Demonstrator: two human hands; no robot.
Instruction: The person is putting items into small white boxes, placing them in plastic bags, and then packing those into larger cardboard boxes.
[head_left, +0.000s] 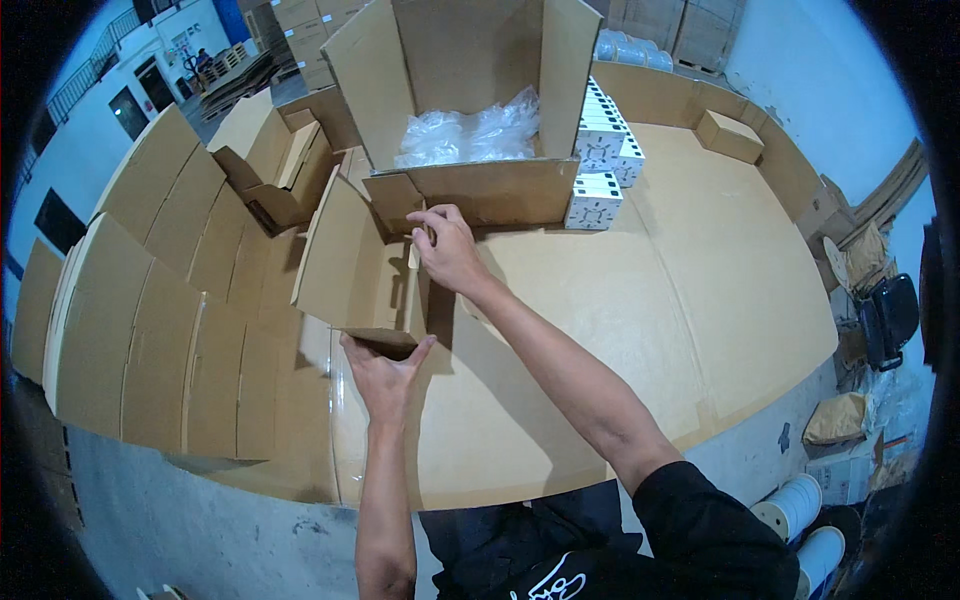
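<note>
A small brown cardboard box (345, 265) lies tilted on the cardboard-covered table (700, 270), its flaps open. My left hand (383, 375) grips the box's near bottom edge, thumb and fingers spread around the flap. My right hand (447, 248) pinches the top of the box's right flap. Just behind stands a large open carton (470, 190) with crumpled clear plastic (470, 135) inside.
Stacks of small white printed boxes (605, 150) stand right of the large carton. Flattened cartons (150, 300) pile up at the left, with open cartons (275, 165) behind them. A small closed box (730, 135) sits at the far right; white rolls (790, 505) lie on the floor.
</note>
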